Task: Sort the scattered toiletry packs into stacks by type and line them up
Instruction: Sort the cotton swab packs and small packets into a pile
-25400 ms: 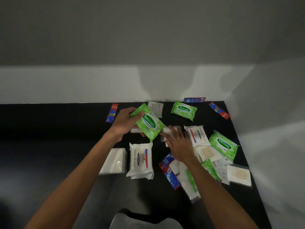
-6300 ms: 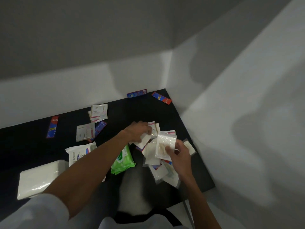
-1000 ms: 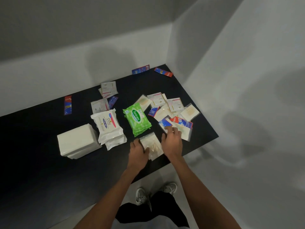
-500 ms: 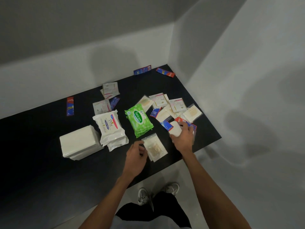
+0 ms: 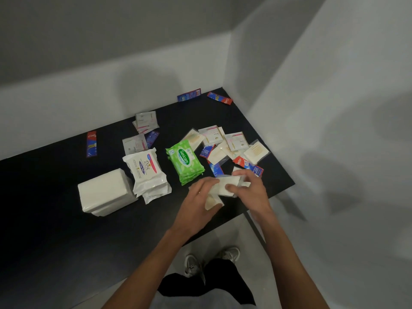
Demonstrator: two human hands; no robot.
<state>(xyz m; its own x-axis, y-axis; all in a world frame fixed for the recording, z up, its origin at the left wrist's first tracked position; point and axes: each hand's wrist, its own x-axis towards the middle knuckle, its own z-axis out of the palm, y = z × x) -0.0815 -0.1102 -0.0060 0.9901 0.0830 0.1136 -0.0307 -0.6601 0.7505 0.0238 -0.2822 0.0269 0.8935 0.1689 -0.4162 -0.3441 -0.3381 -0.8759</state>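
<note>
A: Holding a clear swab pack (image 5: pixel 225 188) above the table's (image 5: pixel 55 230) near edge; left hand (image 5: pixel 200 198) and right hand (image 5: pixel 246 188) both pinch it.

B: Risk: slippery film, so it may slide off the table, or nudge the green wipes stack (image 5: pixel 186 161).

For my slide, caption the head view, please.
Both hands gather clear swab packs beside sorted Sanicare stack.

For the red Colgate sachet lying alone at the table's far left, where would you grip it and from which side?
The red Colgate sachet is a thin, narrow strip lying flat on the black table, long axis running roughly away from the person, nothing touching it. Probably best: come from above and pinch across its two long edges near the middle, since both edges are free and the flat face offers no purchase.
</note>
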